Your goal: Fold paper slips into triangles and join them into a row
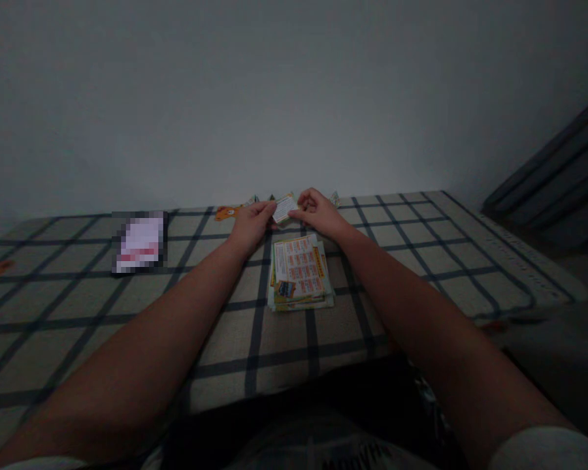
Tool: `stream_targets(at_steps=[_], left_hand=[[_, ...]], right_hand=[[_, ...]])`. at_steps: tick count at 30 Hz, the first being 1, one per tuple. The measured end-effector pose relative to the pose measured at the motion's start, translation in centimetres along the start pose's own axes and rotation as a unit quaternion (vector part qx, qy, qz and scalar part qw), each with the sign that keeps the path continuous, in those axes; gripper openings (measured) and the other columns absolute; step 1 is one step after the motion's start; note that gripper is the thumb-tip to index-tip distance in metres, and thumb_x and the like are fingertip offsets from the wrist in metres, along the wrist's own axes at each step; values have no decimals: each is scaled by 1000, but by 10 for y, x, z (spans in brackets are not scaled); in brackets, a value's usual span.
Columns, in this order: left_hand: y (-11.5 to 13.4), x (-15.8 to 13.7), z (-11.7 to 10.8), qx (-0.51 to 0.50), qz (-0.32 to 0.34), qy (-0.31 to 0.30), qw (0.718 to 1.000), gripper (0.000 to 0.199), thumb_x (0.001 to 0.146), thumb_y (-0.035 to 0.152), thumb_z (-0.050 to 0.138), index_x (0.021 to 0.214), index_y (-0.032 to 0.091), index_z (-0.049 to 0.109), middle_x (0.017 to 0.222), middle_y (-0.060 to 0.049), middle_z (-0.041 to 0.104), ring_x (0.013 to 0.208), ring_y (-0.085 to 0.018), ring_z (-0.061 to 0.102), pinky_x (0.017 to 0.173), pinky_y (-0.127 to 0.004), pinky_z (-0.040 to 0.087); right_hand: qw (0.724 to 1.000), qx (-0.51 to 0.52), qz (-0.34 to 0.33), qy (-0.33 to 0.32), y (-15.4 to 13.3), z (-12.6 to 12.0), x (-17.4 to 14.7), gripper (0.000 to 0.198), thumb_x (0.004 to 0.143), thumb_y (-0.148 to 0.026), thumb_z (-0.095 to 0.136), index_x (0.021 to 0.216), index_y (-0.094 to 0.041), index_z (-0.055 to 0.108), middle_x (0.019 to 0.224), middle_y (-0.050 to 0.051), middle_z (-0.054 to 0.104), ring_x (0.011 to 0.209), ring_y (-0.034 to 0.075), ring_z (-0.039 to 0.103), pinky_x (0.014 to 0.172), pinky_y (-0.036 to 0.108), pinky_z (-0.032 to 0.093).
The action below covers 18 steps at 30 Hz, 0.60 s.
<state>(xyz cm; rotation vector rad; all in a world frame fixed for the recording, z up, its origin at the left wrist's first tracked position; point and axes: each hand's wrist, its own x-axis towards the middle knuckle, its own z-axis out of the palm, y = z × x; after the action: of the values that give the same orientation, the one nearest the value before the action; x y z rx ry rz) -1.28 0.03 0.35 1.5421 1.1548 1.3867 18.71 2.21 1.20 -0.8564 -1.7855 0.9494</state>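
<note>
A small printed card [285, 209] is held up near the far side of the table, in front of the wall. My left hand [253, 223] pinches its left edge between thumb and fingers. At its right edge, the thumb and fingers of my right hand [321, 212] are closed on it too. Between my forearms lies a stack of printed cards or leaflets [300, 269], slightly uneven, its top sheet covered in orange-red print blocks. Small colourful paper pieces [335, 198] show partly behind my hands; their full shape is hidden.
A checked cloth [402, 261] covers the table, with an orange bear figure [225, 213] near its far edge. To the left lies a dark-edged flat device [140, 243] with a blurred, bright screen. A pale wall [294, 98] stands behind; dark folded fabric [558, 163] hangs at right.
</note>
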Motion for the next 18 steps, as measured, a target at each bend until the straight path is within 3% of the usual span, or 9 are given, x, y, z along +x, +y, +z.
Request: stream_targets(at_steps=[7, 14, 18], left_hand=[[4, -4, 2, -26, -1, -41, 999, 47, 79, 52, 73, 106, 14, 79, 80, -5, 74, 66, -15, 64, 67, -29, 51], [3, -6, 6, -106, -35, -63, 992, 49, 74, 44, 81, 114, 15, 78, 94, -7, 78, 74, -17, 70, 78, -34, 60], [2, -5, 6, -111, -36, -54, 992, 48, 75, 41, 80, 116, 15, 77, 91, -7, 78, 72, -16, 70, 77, -35, 61]], right_hand=[[997, -40, 33, -58, -10, 4, -8, 45, 70, -31, 85, 91, -22, 46, 77, -5, 53, 67, 12, 51, 57, 24, 38], [995, -86, 15, -51, -16, 4, -8, 44, 70, -28, 86, 90, -21, 48, 84, -3, 56, 68, 11, 52, 60, 26, 41], [992, -116, 11, -52, -15, 3, -7, 43, 70, -28, 86, 92, -20, 50, 86, -2, 58, 67, 11, 53, 60, 27, 43]])
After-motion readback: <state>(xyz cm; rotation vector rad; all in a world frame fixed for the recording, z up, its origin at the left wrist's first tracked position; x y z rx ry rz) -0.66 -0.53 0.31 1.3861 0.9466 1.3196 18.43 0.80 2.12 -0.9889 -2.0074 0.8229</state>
